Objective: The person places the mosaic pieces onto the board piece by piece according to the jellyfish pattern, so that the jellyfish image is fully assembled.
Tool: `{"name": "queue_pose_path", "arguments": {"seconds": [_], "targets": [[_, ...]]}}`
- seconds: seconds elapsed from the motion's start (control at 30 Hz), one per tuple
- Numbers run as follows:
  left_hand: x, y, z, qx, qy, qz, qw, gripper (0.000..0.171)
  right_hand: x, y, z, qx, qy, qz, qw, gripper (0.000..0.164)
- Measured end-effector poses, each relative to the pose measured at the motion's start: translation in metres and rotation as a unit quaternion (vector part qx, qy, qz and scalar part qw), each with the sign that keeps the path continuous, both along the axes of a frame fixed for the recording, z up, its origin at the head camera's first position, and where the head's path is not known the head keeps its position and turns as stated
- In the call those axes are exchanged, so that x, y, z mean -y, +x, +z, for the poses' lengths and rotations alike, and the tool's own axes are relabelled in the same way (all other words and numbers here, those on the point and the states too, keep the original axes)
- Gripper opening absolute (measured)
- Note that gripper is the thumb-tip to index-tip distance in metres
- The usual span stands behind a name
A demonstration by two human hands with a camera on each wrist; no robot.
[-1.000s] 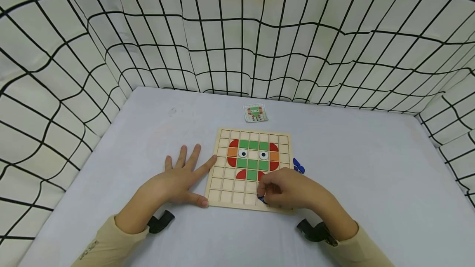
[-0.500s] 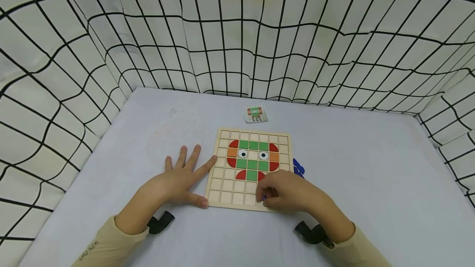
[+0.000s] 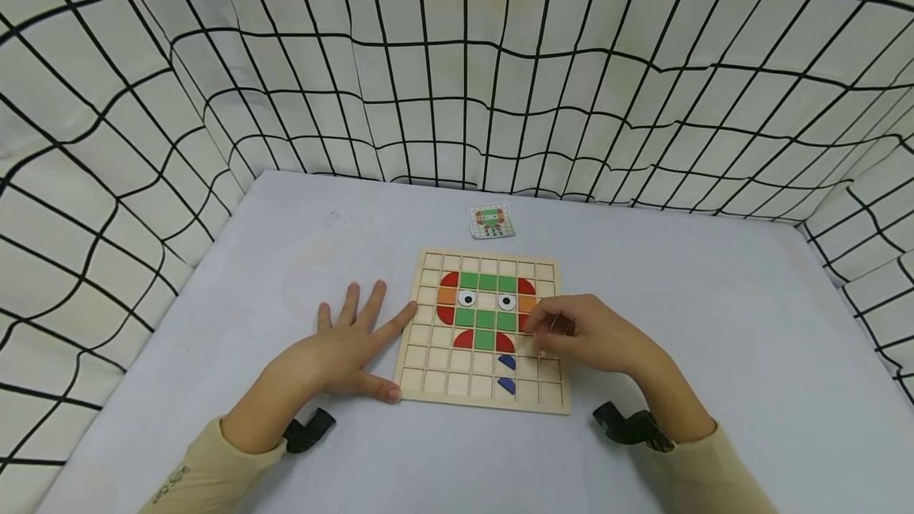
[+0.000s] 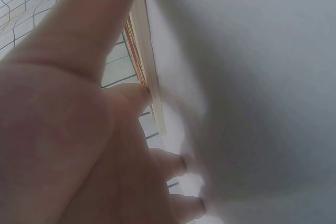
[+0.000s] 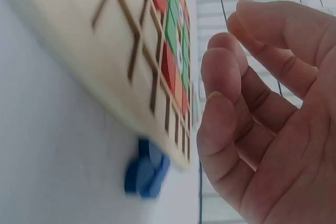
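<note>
A wooden grid board [image 3: 437,381] lies on the table, its cells partly filled with green, red and orange tiles around two eye tiles. My left hand [image 3: 343,351] is spread flat at its left side, with the thumb and index fingertips at the edge. Two blue half-round pieces, one upper [image 3: 507,361] and one lower [image 3: 506,385], sit in cells near the front. My right hand [image 3: 589,331] hovers over the right edge, fingers loosely bent, holding nothing. In the right wrist view, several blue pieces [image 5: 147,169] lie beside the board; my right hand hides them in the head view.
Behind the board a small card [image 3: 491,220] shows a similar coloured figure on a grid. White cloth covers the table [image 3: 678,276]. Black netting [image 3: 464,93] over white sheeting surrounds the far side and both flanks.
My right hand has let go of a blue half-round piece and moved up and right from the board's front cells, uncovering two blue pieces. My left hand has stayed still.
</note>
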State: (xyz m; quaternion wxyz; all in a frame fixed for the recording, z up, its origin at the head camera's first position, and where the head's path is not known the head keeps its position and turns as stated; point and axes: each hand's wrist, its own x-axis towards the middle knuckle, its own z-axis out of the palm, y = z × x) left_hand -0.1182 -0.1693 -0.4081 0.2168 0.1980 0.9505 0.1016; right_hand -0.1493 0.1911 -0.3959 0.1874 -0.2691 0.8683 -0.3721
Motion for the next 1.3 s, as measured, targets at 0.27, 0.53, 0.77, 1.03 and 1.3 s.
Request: {"name": "queue_pose_path", "arguments": {"seconds": [0.27,0.53,0.77,1.03,1.3], "targets": [[0.001,0.001,-0.001,-0.005,0.001,-0.004,1.0000,0.116,-0.023,-0.011,-0.004,-0.024,0.038,-0.059,0.997,0.011],[0.000,0.001,-0.001,-0.004,0.002,-0.004,1.0000,0.117,-0.038,-0.019,-0.012,-0.030,0.002,-0.089,0.996,0.012],[0.001,0.001,-0.001,-0.009,-0.001,-0.004,1.0000,0.116,-0.049,-0.025,-0.016,0.014,-0.044,-0.126,0.991,0.016],[0.000,0.000,-0.001,-0.007,-0.003,-0.001,1.0000,0.117,-0.056,-0.029,-0.023,0.038,-0.065,-0.134,0.988,0.019],[0.000,0.001,-0.001,-0.001,-0.002,0.003,1.0000,0.117,-0.053,-0.028,-0.027,0.049,0.041,-0.089,0.994,0.028]]}}
